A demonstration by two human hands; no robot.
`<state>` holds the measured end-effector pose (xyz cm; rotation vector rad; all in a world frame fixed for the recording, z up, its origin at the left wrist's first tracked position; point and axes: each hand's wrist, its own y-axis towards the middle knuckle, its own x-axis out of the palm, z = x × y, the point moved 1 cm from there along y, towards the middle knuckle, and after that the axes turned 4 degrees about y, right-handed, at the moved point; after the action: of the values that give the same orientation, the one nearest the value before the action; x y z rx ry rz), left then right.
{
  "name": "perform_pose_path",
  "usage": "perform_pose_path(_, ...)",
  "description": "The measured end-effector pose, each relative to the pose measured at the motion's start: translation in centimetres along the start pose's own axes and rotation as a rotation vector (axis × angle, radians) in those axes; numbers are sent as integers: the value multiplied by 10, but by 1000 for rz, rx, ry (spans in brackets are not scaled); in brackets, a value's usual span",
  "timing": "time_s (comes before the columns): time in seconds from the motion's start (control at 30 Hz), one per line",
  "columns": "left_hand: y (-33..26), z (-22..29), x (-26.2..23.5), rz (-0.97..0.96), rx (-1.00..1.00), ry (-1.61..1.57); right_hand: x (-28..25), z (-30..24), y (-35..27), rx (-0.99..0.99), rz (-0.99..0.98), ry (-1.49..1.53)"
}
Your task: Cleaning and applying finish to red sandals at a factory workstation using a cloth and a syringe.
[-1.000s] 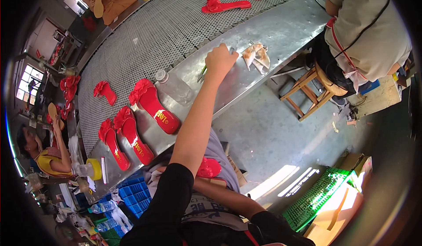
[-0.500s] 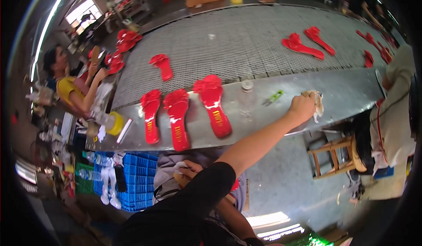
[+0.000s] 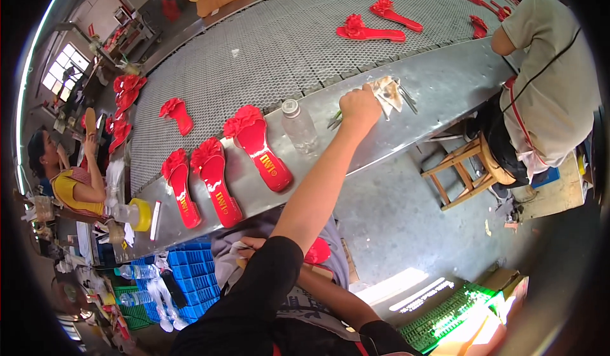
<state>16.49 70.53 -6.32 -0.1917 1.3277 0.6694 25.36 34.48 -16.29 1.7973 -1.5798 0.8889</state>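
Observation:
My left hand (image 3: 360,109), on the straight arm in a black sleeve, is closed on a stained whitish cloth (image 3: 386,95) at the metal bench. Green-handled snips (image 3: 335,121) lie beside that wrist, partly hidden. Metal tools (image 3: 408,96) lie just past the cloth. My right hand (image 3: 253,246) is low by my lap, partly behind the left sleeve, its fingers curled on a small white cloth (image 3: 237,249). A red slipper part (image 3: 318,251) shows at my lap. Three glossy red slippers with flower bows, one the nearest slipper (image 3: 259,149), lie left of a clear bottle (image 3: 298,127).
Behind the metal bench (image 3: 438,89) runs a wide mesh conveyor (image 3: 279,44) carrying more red slippers (image 3: 368,33). A person (image 3: 546,70) sits on a wooden stool (image 3: 464,165) at right; another (image 3: 76,178) works at left. Blue crates (image 3: 190,273) stand below the bench.
My view has swung right, so the bench things appear farther left. The left hand, with the cloth, is nearer the snips, and metal tools show beside it. The right hand stays by my lap.

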Motion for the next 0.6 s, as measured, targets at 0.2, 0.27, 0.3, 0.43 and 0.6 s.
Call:
perform_pose_path(0.2, -18, 26, -15, 4, 67, 41, -12, 1, 7, 313, 45, 203)
perform_pose_path(0.27, -35, 35, -22, 58, 99, -29, -10, -3, 9, 163, 12, 17)
perform_pose_path(0.3, -36, 34, -14, 54, 105, -36, -9, -4, 9, 16, -27, -170)
perform_pose_path(0.43, -36, 31, 11, -81, 172, -7, -8, 6, 9, 105, 5, 88)
perform_pose_path(0.6, -50, 26, -13, -75, 91, 22, -18, 21, 11, 379, -96, 335)
